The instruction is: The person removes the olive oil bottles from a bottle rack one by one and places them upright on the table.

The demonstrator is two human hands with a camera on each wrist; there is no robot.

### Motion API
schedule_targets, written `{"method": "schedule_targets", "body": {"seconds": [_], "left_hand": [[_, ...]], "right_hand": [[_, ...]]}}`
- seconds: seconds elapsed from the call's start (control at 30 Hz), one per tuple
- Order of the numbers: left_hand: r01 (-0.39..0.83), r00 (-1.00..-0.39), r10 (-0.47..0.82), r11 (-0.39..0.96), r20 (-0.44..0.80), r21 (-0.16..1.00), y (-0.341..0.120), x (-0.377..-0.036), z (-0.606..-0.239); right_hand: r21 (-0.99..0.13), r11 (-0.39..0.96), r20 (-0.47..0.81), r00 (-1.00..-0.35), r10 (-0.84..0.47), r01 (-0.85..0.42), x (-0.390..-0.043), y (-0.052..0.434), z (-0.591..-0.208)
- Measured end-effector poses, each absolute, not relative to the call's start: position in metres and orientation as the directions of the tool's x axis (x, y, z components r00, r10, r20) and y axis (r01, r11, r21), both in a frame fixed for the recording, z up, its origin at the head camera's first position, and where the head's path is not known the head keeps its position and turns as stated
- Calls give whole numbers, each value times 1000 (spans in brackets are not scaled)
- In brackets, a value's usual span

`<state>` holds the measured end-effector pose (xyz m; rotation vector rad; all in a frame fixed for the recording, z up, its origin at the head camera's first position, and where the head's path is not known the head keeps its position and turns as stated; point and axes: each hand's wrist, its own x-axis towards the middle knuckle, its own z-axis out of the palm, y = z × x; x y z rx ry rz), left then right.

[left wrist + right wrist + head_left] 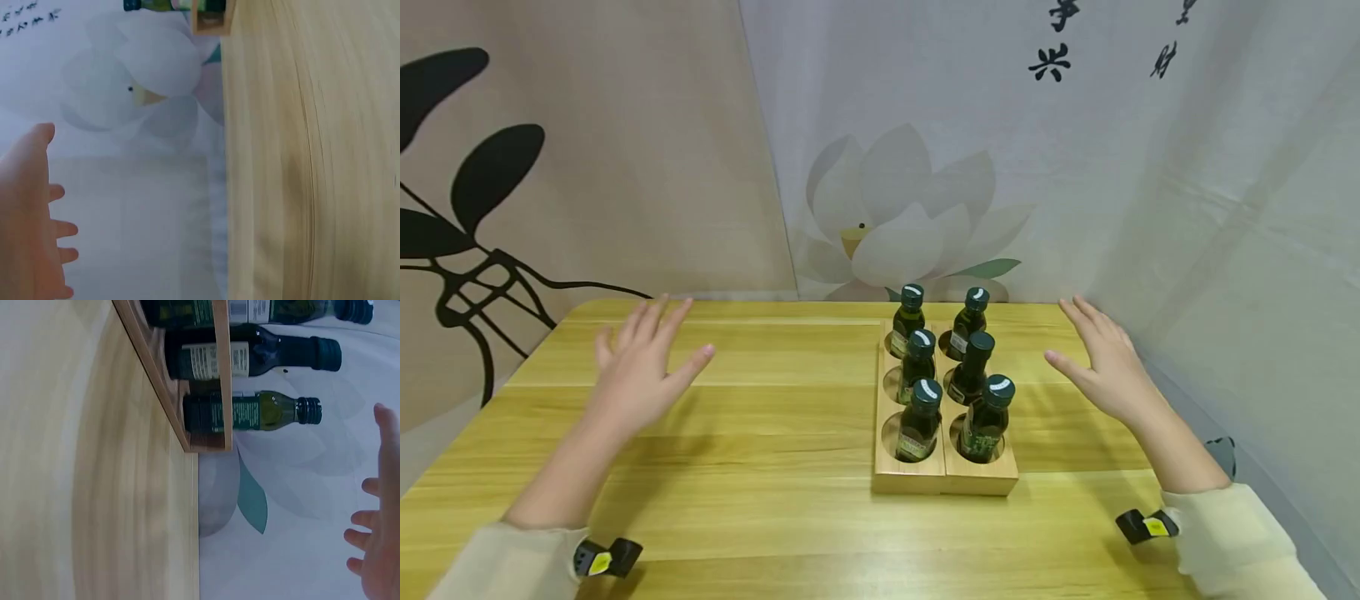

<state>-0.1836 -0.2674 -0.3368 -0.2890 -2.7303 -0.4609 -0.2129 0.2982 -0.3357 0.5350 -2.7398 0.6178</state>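
Standing capped, six dark-green bottles in wooden holder.

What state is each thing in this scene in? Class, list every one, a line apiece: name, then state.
Left hand: open, fingers spread, raised over the table, holding nothing.
Right hand: open, fingers straight, raised beside the rack, holding nothing.
Six bottles: upright, capped, each seated in its own hole.
Wooden rack: flat on the table, all six holes filled.
Table: wooden top, bearing the rack.
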Motion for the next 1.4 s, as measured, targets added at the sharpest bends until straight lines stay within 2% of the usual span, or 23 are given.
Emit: {"method": "schedule_targets", "body": {"seconds": [0.33,0.87,1.1,1.4], "left_hand": [[338,-883,149,861,446,381,-237,-170,-340],[479,-832,208,738,515,476,-191,-159,-349],[527,-818,242,680,522,510,-169,-156,-354],[532,-835,266,615,482,582,-138,-155,-357]], "right_hand": [[-445,735,408,-847,-341,-511,-198,293,-349],[-596,618,345,-859,-379,-512,-184,283,-379],[-623,563,344,-837,-426,-543,-181,280,-392],[-655,507,330,-816,-475,-560,-176,280,-404]]}}
